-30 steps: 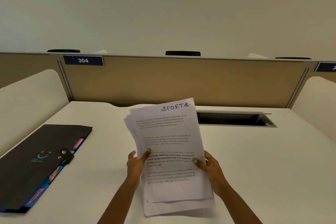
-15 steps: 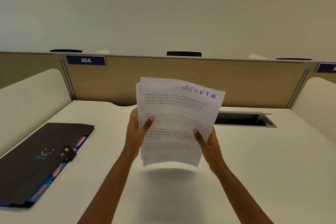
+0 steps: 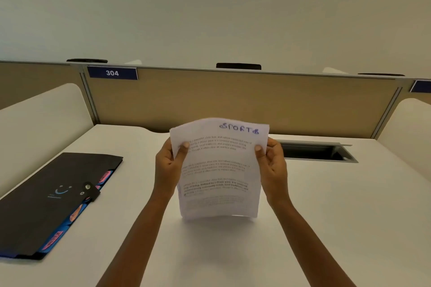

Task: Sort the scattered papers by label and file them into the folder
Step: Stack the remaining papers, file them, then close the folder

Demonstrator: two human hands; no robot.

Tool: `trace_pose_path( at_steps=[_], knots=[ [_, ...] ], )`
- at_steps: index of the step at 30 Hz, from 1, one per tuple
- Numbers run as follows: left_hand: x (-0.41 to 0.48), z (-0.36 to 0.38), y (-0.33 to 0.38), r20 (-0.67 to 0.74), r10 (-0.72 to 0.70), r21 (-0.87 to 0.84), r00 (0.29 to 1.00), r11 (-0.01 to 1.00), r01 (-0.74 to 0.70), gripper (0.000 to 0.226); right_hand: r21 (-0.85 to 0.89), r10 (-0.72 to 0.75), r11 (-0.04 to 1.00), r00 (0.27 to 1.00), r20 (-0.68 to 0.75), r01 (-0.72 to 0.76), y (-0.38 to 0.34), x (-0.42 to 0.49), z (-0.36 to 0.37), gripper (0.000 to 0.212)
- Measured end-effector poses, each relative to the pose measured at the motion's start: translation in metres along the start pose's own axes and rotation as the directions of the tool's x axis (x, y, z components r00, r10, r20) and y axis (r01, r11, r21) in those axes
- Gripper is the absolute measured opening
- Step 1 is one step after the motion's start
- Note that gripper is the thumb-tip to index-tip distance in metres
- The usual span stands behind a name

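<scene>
I hold a stack of white printed papers (image 3: pixel 219 170) upright over the middle of the white desk (image 3: pixel 326 205), its bottom edge at or just above the desktop. The top sheet reads "SPORTS" in blue handwriting at its upper right. My left hand (image 3: pixel 166 165) grips the stack's left edge and my right hand (image 3: pixel 271 163) grips its right edge, thumbs on the front. A black expanding folder (image 3: pixel 46 198) lies closed with a snap strap at the left, pink labelled tabs showing along its right edge.
A tan partition (image 3: pixel 233 100) with a blue "304" plate (image 3: pixel 112 73) closes off the back of the desk. A rectangular cable slot (image 3: pixel 317 151) is open in the desk behind my right hand. White side panels stand at left and right.
The stack rose off the desk, then came down upright with its edges squared. Both hands slid from the lower sides up to the upper sides of the stack.
</scene>
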State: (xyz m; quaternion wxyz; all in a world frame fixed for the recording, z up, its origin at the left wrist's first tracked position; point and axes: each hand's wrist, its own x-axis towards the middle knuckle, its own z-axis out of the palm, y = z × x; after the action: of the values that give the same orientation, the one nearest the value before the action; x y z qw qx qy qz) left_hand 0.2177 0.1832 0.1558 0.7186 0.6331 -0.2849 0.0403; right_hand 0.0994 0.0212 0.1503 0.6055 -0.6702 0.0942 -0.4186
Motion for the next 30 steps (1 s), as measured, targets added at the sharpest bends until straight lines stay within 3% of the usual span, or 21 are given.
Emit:
trace_pose_path(
  at_steps=[4,8,10,12,16,21,26,30],
  knots=[
    [-0.015,-0.005,-0.026,0.077,-0.183,-0.003,0.980,0.983,0.184,0.015,-0.126,0.246,0.965,0.963,0.113,-0.231,0.033,-0.008,-0.007,0.042],
    [-0.038,-0.008,-0.057,0.177,-0.387,0.065,0.905,0.922,0.381,0.017,-0.189,0.378,0.918,0.911,0.166,-0.347,0.067,-0.030,-0.018,0.027],
    [-0.051,-0.010,-0.066,0.207,-0.422,0.086,0.882,0.906,0.413,0.056,-0.190,0.377,0.917,0.916,0.136,-0.350,0.073,-0.037,-0.018,0.018],
    [-0.057,-0.006,-0.072,0.157,-0.402,0.045,0.902,0.915,0.400,0.078,-0.178,0.352,0.927,0.929,0.116,-0.329,0.071,-0.039,-0.014,0.012],
    [-0.055,0.004,-0.059,-0.049,-0.333,-0.084,0.942,0.941,0.328,0.084,-0.063,0.235,0.971,0.971,0.040,-0.233,0.058,-0.037,-0.002,0.007],
    [-0.047,0.001,-0.048,-0.158,-0.224,-0.181,0.962,0.964,0.195,0.084,-0.011,0.153,0.988,0.988,0.018,-0.153,0.054,-0.035,-0.001,0.053],
    [-0.056,0.000,-0.056,-0.114,-0.267,-0.157,0.957,0.956,0.248,0.084,0.066,0.282,0.955,0.954,0.105,-0.290,0.063,-0.040,-0.003,0.047],
    [-0.062,0.004,-0.060,-0.177,-0.295,-0.093,0.939,0.955,0.282,0.087,0.000,0.263,0.965,0.960,0.093,-0.264,0.064,-0.040,-0.002,0.016]
  ],
)
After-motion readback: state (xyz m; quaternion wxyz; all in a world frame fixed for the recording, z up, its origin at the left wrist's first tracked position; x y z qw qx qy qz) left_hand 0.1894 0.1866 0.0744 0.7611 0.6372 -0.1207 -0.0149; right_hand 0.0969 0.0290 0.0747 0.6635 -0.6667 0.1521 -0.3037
